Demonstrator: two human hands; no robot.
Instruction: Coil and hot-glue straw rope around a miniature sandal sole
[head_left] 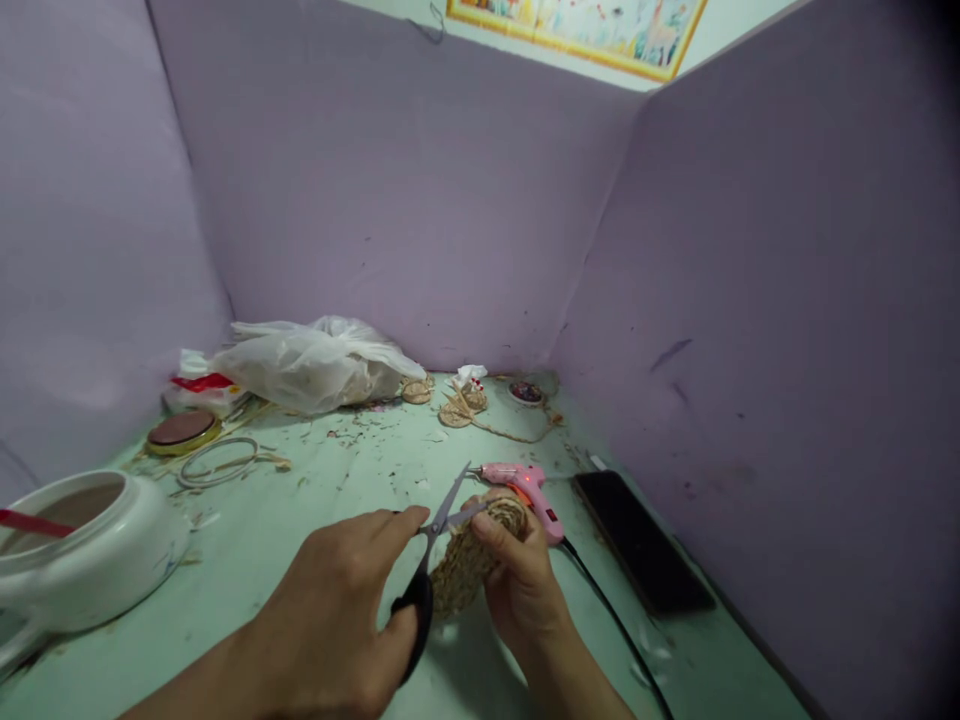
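My left hand is closed around the black handles of a pair of scissors, whose blades stand apart and point up and to the right. My right hand grips a flat coiled piece of woven jute rope, held on edge above the table. The blade tips sit at the top rim of the coil, close to my right thumb. A pink hot glue gun lies just behind the coil, its black cord running toward me.
A dark phone lies by the right purple wall. A white pot stands at the left. At the back of the pale green table are a plastic bag, small jute coils, a round lid and scraps.
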